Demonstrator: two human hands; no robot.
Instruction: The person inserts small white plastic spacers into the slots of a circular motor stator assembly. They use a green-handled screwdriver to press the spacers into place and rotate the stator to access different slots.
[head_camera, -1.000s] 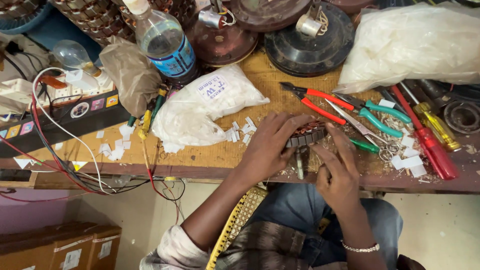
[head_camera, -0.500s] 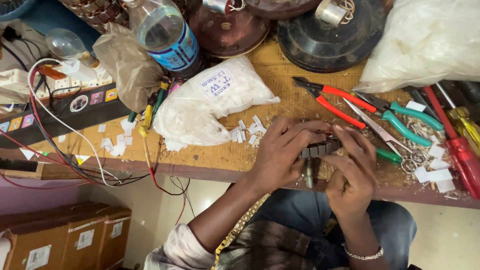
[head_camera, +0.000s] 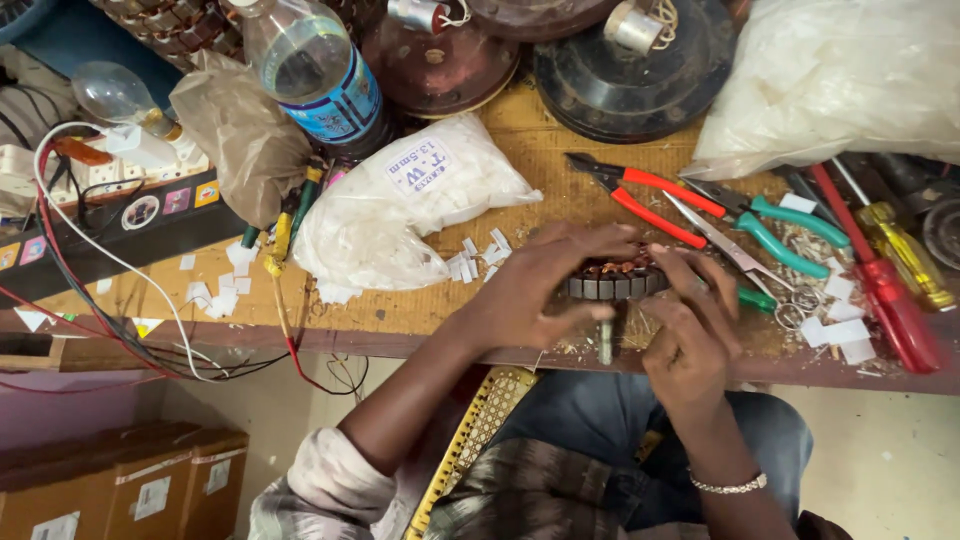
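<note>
Here, a small round motor stator (head_camera: 612, 283), its dark laminated rim ringed with copper-coloured winding, sits at the near edge of the wooden workbench (head_camera: 420, 310), clasped between both hands. The left hand (head_camera: 540, 290) curls over its left side, fingers (head_camera: 590, 240) bent across the top and the thumb pressing in low, seemingly to steady the piece against the bench. The right hand (head_camera: 690, 335) closes on the right side, fingers pinched narrow against the rim and winding; whether they also hold some small slip cannot be told. A short metal rod (head_camera: 605, 340) stands just under the left thumb, hanging over the bench edge.

Just beyond the fingertips lie red-handled pliers (head_camera: 650, 200), and to the right of them green-handled pliers (head_camera: 790, 225) and a pair of scissors (head_camera: 770, 285), all within easy reach. Farther right of the right hand rest a red screwdriver (head_camera: 880, 290) and a yellow screwdriver (head_camera: 905, 255). Left of the left hand a clear bag of small white paper slips (head_camera: 400, 215) lies open towards the stator, with loose slips (head_camera: 475, 262) scattered between bag and fingers. Behind the bag stand a plastic bottle (head_camera: 320, 75) and dark round motor housings (head_camera: 640, 60).
</note>
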